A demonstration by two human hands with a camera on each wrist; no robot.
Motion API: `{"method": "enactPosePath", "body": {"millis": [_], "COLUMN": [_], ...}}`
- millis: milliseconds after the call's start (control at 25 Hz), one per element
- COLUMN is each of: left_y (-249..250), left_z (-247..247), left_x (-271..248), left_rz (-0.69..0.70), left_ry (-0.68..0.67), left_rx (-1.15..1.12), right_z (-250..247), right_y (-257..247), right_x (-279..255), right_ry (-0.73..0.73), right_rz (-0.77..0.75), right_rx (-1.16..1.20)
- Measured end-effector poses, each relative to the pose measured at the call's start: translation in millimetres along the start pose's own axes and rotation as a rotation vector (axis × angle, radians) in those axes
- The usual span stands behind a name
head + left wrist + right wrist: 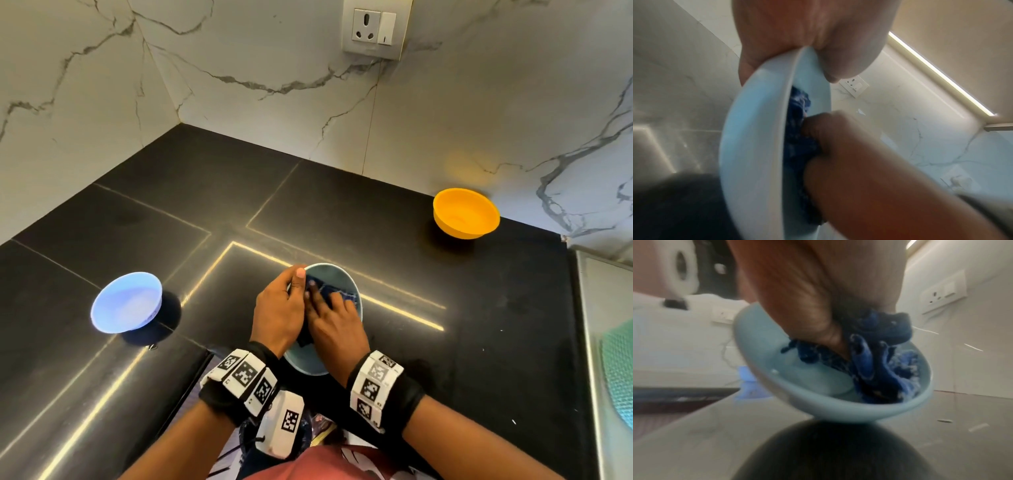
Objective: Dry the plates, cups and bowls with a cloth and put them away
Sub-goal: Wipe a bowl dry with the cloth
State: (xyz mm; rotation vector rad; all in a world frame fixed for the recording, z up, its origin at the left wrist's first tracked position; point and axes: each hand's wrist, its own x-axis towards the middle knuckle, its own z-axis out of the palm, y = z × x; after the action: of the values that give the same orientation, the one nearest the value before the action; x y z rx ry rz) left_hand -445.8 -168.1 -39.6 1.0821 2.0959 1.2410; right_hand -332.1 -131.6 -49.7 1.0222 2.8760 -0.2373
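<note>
Pale-blue bowl [346, 284], lower centre of frame above the worktop [479, 325], rim in left hand [279, 308] grip, right hand [337, 323] pressing cloth [879, 356] inside: drying step; next, presumably, putting away.

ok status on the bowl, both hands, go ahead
Left hand grips the bowl by its rim. Right hand presses the cloth inside it. Blue bowl and orange bowl stand apart on the counter, nothing in the way.
</note>
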Motion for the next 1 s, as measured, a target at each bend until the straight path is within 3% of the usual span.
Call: {"method": "enactPosePath", "body": {"millis": [120, 280, 360, 440, 480, 560, 640, 760, 920, 1000], "left_y": [-6.4, -5.9, -7.3, -12.2, -15.9, -24.4, -33.6, -42.4, -43.7, -47.4], "left_z": [4.4, 12.5, 10.2, 7.3, 4.7, -0.9, -8.6, -21.1, -37.6, -46.9], "left_x": [-8.7, -22.9, -25.0, -26.0, -26.9, -27.2, -24.4, -17.1, -6.6, 0.3], "left_rz": [0.096, 0.260, 0.246, 0.214, 0.195, 0.158, 0.158, 0.340, 0.746, 0.914], "left_ry": [0.027, 0.002, 0.017, 0.033, 0.035, 0.030, 0.007, -0.059, -0.218, -0.235], "left_rx": [0.011, 0.071, 0.055, 0.011, -0.033, -0.117, -0.162, -0.127, 0.080, 0.216], "right_z": [-10.2, -7.6, -9.0, -11.3, -11.3, -12.1, -15.4, -21.6, -20.6, -15.0], "right_y": [-0.8, -13.9, -3.9, 8.8, 12.5, 16.1, 18.1, 27.7, 27.9, 19.3], "right_x": [2.9, -17.8, -21.4, -26.2, -32.7, -51.9, -69.9, -81.1, -71.1, -66.5], "right_ry": [-0.101, -0.222, -0.342, -0.394, -0.344, -0.100, 0.205, 0.494, 0.442, 0.459], "right_rz": [0.157, 0.015, 0.038, 0.194, 0.254, 0.343, 0.385, 0.336, 0.101, 0.073], "right_rx": [-0.068, 0.025, 0.359, 0.843, 1.063, 1.394, 1.522, 1.309, 0.643, 0.424]}}
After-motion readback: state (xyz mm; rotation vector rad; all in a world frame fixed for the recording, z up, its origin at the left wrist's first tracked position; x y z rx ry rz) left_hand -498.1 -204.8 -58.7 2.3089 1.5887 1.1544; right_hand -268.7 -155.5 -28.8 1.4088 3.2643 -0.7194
